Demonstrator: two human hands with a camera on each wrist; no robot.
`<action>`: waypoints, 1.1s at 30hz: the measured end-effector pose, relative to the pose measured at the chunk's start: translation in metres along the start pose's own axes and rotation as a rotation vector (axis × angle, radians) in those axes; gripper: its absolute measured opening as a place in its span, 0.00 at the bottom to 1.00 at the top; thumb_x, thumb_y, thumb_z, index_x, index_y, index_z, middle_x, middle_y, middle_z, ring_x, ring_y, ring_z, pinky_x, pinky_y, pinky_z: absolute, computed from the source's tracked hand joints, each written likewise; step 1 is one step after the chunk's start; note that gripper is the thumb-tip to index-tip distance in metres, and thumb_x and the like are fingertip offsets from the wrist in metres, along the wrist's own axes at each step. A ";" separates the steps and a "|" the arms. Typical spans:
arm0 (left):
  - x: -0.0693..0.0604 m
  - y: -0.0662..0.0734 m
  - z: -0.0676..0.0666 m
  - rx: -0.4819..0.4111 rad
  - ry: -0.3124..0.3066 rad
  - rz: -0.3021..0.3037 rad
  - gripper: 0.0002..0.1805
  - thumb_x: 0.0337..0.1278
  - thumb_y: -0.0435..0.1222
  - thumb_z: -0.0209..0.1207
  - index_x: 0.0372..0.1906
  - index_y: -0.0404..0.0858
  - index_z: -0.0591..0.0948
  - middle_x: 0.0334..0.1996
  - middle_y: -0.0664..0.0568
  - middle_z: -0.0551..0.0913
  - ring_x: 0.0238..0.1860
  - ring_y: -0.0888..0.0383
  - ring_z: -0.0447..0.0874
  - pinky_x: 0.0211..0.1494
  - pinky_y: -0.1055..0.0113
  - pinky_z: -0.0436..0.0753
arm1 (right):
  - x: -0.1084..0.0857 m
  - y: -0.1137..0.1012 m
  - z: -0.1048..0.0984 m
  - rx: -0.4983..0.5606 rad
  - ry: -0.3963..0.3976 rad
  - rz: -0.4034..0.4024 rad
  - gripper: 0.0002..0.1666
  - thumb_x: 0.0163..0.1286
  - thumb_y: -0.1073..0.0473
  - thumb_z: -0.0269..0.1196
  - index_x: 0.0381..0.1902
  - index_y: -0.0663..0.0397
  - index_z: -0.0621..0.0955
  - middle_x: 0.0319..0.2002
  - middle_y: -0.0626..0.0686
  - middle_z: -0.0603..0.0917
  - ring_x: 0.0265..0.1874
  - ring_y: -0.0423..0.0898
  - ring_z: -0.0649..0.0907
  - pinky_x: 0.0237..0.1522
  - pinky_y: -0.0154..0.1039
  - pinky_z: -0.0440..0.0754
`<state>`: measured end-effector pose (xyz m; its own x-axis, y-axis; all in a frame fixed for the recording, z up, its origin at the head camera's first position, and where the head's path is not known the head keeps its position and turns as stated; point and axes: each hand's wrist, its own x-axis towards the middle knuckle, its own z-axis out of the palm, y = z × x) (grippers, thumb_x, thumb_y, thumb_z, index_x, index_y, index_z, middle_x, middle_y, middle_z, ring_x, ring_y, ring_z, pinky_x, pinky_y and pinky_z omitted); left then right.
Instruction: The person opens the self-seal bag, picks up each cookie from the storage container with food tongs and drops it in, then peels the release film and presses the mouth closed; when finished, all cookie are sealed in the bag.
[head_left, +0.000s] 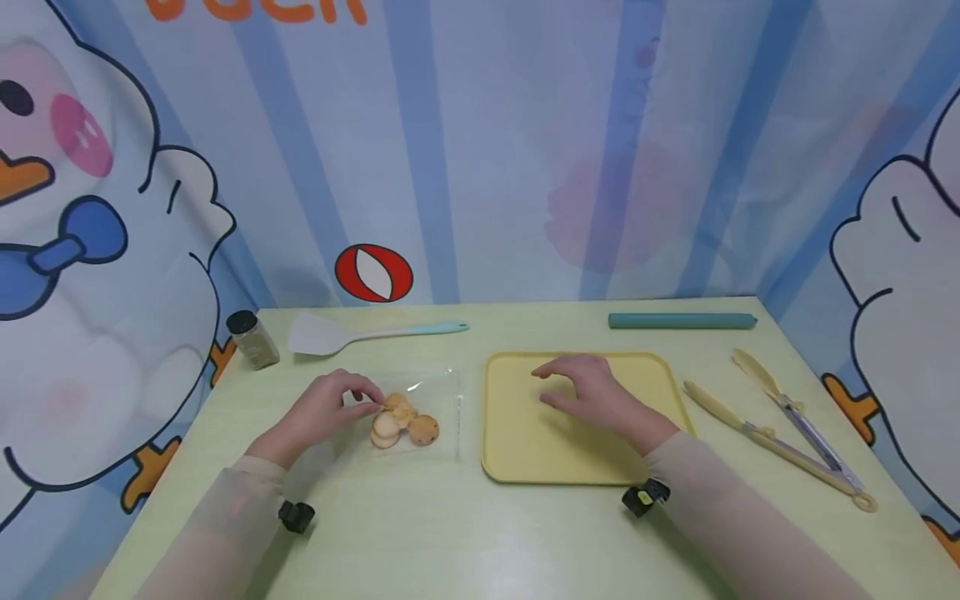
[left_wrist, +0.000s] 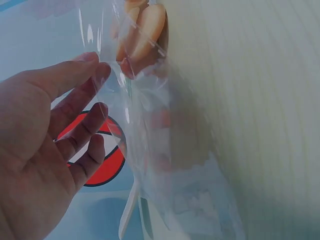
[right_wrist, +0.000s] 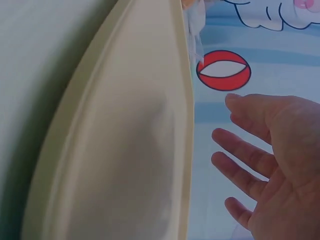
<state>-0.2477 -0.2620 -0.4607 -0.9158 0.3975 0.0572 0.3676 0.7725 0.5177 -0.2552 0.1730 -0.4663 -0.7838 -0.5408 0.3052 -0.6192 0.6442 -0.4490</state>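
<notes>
On the left of the table lies a clear plastic bag [head_left: 446, 446] with several round, flat, golden-brown biscuits [head_left: 423, 430] in it. My left hand [head_left: 333, 410] pinches the bag's film between thumb and index finger, beside the biscuits. The left wrist view shows the film [left_wrist: 130, 105] drawn up at the fingertips, the other fingers loosely bent. Over the yellow tray [head_left: 517, 454] my right hand [head_left: 592, 396] hovers, fingers apart and holding nothing. In the right wrist view that hand [right_wrist: 280, 155] is separate from the tray's rim [right_wrist: 187, 165].
A spice jar [head_left: 253, 340] with a black lid stands at the back left, beside a white spatula [head_left: 318, 335] with a pale blue handle. A teal rod [head_left: 682, 321] lies along the back edge. Cream-tipped tongs [head_left: 787, 450] lie right of the tray. A printed curtain [head_left: 510, 150] hangs behind.
</notes>
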 end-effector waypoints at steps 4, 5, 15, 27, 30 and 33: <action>0.004 0.000 0.002 0.002 -0.025 -0.015 0.05 0.64 0.37 0.69 0.43 0.50 0.89 0.41 0.60 0.88 0.44 0.57 0.79 0.47 0.60 0.77 | 0.015 -0.006 0.011 0.059 -0.020 -0.041 0.18 0.69 0.60 0.70 0.56 0.56 0.86 0.54 0.53 0.89 0.58 0.55 0.85 0.63 0.57 0.77; 0.005 0.001 0.002 0.002 -0.029 -0.018 0.05 0.64 0.37 0.69 0.42 0.50 0.89 0.41 0.60 0.88 0.44 0.57 0.79 0.48 0.59 0.77 | 0.019 -0.007 0.013 0.077 -0.030 -0.043 0.18 0.69 0.60 0.70 0.56 0.57 0.86 0.54 0.53 0.89 0.58 0.55 0.85 0.62 0.56 0.78; 0.031 0.017 0.008 0.001 -0.087 0.028 0.05 0.65 0.38 0.69 0.43 0.50 0.90 0.41 0.62 0.88 0.43 0.58 0.79 0.52 0.55 0.80 | 0.053 -0.023 0.032 0.062 -0.129 -0.020 0.17 0.72 0.55 0.68 0.56 0.52 0.86 0.57 0.55 0.86 0.62 0.59 0.80 0.66 0.61 0.71; 0.075 0.034 0.016 0.027 -0.194 -0.085 0.06 0.66 0.38 0.68 0.44 0.50 0.90 0.43 0.59 0.88 0.44 0.58 0.80 0.49 0.62 0.82 | 0.087 -0.034 0.055 -0.055 -0.184 -0.043 0.12 0.72 0.55 0.68 0.52 0.44 0.89 0.55 0.51 0.87 0.59 0.55 0.81 0.61 0.59 0.74; 0.080 0.032 0.018 0.024 -0.194 -0.092 0.05 0.65 0.38 0.69 0.42 0.50 0.91 0.44 0.59 0.89 0.44 0.57 0.80 0.50 0.59 0.82 | 0.093 -0.033 0.062 -0.079 -0.203 -0.038 0.12 0.72 0.54 0.68 0.51 0.42 0.89 0.55 0.50 0.87 0.59 0.54 0.81 0.61 0.58 0.73; 0.086 0.029 0.023 0.043 -0.213 -0.068 0.05 0.65 0.39 0.69 0.41 0.52 0.91 0.44 0.60 0.89 0.43 0.56 0.79 0.50 0.60 0.81 | 0.097 -0.031 0.068 -0.096 -0.215 -0.022 0.11 0.72 0.54 0.68 0.50 0.42 0.89 0.54 0.49 0.87 0.59 0.53 0.81 0.60 0.59 0.72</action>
<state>-0.3115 -0.1940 -0.4602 -0.8855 0.4359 -0.1607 0.3168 0.8196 0.4774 -0.3091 0.0643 -0.4798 -0.7485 -0.6516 0.1234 -0.6458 0.6738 -0.3592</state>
